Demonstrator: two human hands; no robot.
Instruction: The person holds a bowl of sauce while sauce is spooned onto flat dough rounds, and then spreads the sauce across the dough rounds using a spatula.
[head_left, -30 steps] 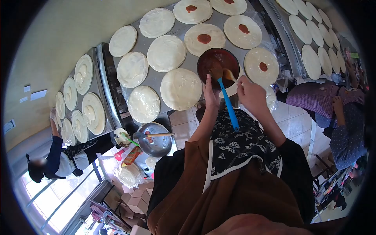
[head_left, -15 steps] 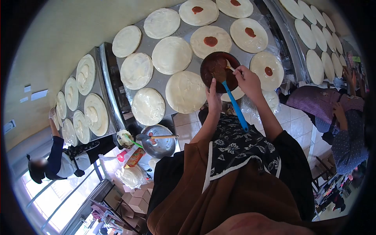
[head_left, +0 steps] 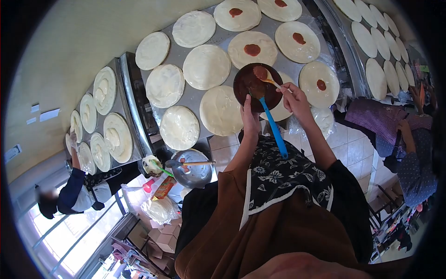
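Note:
My left hand [head_left: 251, 117] grips the near rim of a dark bowl [head_left: 239, 88] of red sauce, thumb over its edge. My right hand [head_left: 296, 101] is closed round the pale handle of a spoon [head_left: 270, 81]; red sauce heaps in its head above the bowl's far side. A spatula with a blue handle [head_left: 276, 129] leans in the bowl, its handle jutting toward me. Under and around the bowl lie round, flat dough discs [head_left: 206, 66]. Several bear a patch of red sauce [head_left: 252, 49]; those on the left are plain.
The discs rest on a metal table [head_left: 183, 52]. At left, a co-worker [head_left: 76, 193] reaches over another table of discs. A steel basin [head_left: 197, 174] with a wooden-handled utensil stands at lower left, near cardboard boxes [head_left: 168, 241]. More people [head_left: 402, 139] stand at right.
My right hand has raised the spoon out of the bowl, and its head now shows loaded with sauce. The bowl has shifted slightly left. At left, the co-worker's arm has moved.

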